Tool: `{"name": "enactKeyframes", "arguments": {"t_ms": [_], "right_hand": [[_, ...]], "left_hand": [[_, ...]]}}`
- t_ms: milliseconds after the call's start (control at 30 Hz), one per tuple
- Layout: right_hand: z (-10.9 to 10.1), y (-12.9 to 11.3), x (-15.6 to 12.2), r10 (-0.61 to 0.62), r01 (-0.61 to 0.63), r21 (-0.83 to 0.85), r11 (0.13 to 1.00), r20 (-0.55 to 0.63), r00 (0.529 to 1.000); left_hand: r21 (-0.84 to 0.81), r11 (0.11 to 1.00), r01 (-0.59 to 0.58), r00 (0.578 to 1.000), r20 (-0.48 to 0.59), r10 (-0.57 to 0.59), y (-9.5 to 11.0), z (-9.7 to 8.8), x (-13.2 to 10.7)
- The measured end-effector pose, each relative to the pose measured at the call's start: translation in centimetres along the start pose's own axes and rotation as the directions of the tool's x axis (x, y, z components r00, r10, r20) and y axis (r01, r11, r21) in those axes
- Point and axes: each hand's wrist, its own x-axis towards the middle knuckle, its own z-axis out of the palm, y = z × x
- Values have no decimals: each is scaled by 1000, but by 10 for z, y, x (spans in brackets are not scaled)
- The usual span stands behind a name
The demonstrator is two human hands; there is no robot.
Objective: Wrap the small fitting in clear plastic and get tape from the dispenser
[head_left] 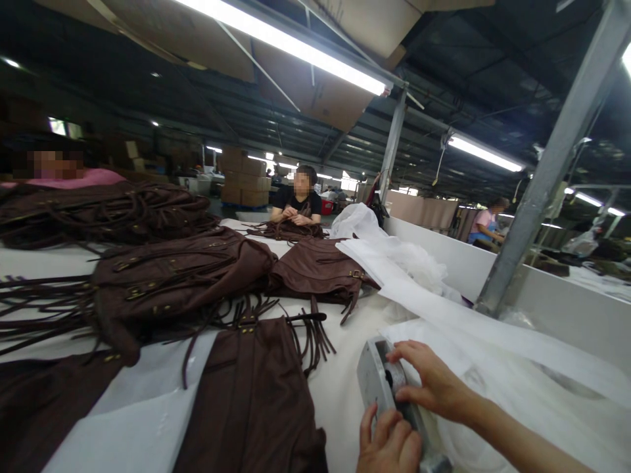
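Observation:
A grey tape dispenser stands on the white table to the right of the brown bags. The thumb and fingers of my right hand close around the roll of tape inside it. Lower down, my left hand has its curled fingers gripping the dispenser's near part. Left of the dispenser lies a dark brown fringed bag. A white sheet lies across the brown leather there. The dispenser's near end is partly covered by my hands.
More brown bags are heaped on the left and middle of the table. White wrapping sheets spread along the right, before a low white partition. A metal post rises there. A co-worker handles brown straps across the table.

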Motion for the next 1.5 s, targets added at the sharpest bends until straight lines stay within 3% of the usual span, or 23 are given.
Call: {"name": "enactKeyframes", "arguments": {"t_ms": [400,767,900,1067,1133,1300,1500], "right_hand": [[0,12,-1,-159,158,28,987,43,986],[-4,15,-5,-115,115,25,993,23,993],[-3,16,-6,-103,106,165,981,-28,994],[-1,15,-10,-72,88,259,962,-72,995],[-2,14,-12,-74,89,287,954,-60,995],[-10,13,-18,-101,110,313,943,-44,994],[-25,13,-25,-86,101,248,963,-69,994]], "left_hand": [[-41,999,7,999,31,-6,2,-7,12],[-138,990,24,992,122,-7,-3,-7,4],[-257,959,118,975,212,-63,-3,-29,19],[-138,931,337,922,247,-297,-9,-49,46],[-84,921,382,899,265,-349,-12,-45,58],[-42,942,332,863,418,-285,-14,-27,78],[-47,961,272,899,369,-236,-21,-20,75]]}}
